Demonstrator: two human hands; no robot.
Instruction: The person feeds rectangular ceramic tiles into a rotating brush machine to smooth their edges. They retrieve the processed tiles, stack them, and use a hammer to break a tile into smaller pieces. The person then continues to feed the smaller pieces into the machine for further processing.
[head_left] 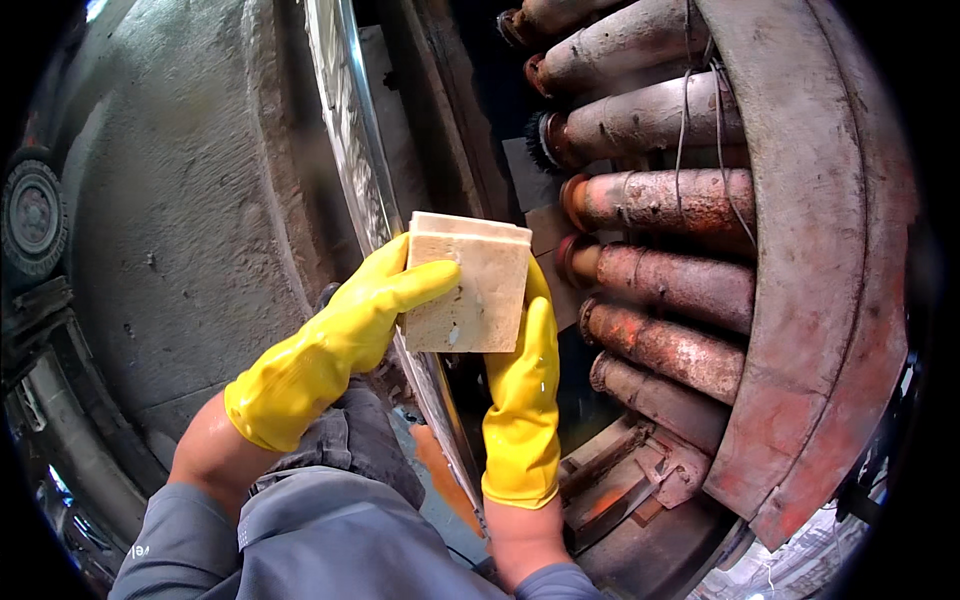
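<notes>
Two beige square tiles (482,300), one stacked behind the other with a slight offset, are held up in front of me. My left hand (385,295), in a yellow rubber glove, grips their left edge, its thumb stretched across the face of the front tile. On the right side my right hand (530,325), gloved the same way, holds the stack's edge from behind; most of its fingers are hidden by the tiles. The front tile has small pits and a pale chip near its lower edge.
Several rusty cylindrical rollers (665,200) line the right, mounted against a large curved metal frame (800,220). A shiny metal rail (350,110) runs beneath my left hand. Beyond it lies a rough grey concrete surface (180,200). A small wheel (35,215) shows at far left.
</notes>
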